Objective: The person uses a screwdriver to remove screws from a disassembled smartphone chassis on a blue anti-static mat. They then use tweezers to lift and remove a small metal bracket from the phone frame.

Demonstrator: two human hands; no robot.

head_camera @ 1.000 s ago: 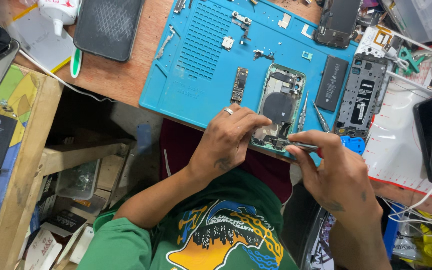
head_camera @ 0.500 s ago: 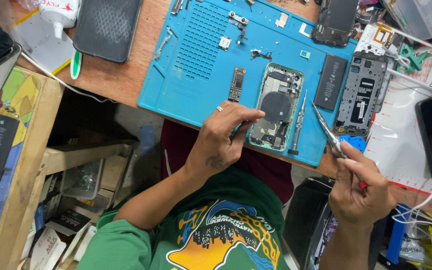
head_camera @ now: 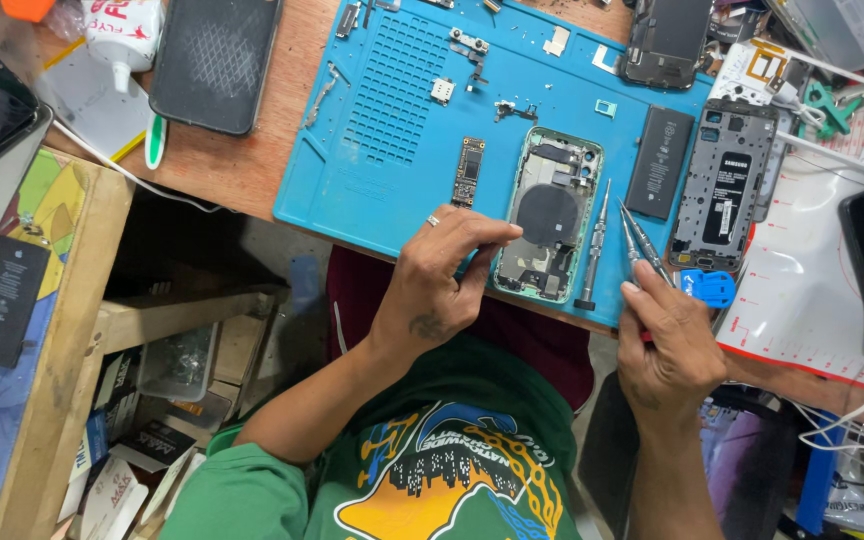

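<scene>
Here a white bottle with a red label [head_camera: 124,32] stands at the table's top left, beyond the blue mat [head_camera: 392,190]. The left hand [head_camera: 442,275] pinches the opened phone's [head_camera: 549,213] near edge; the right hand [head_camera: 667,340], fingers clenched on tweezers [head_camera: 640,243], has since drawn back just right of it.

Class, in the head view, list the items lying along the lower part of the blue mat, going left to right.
Small circuit board → opened phone housing → screwdriver → tweezers in the right hand → black battery → second phone frame.
</scene>
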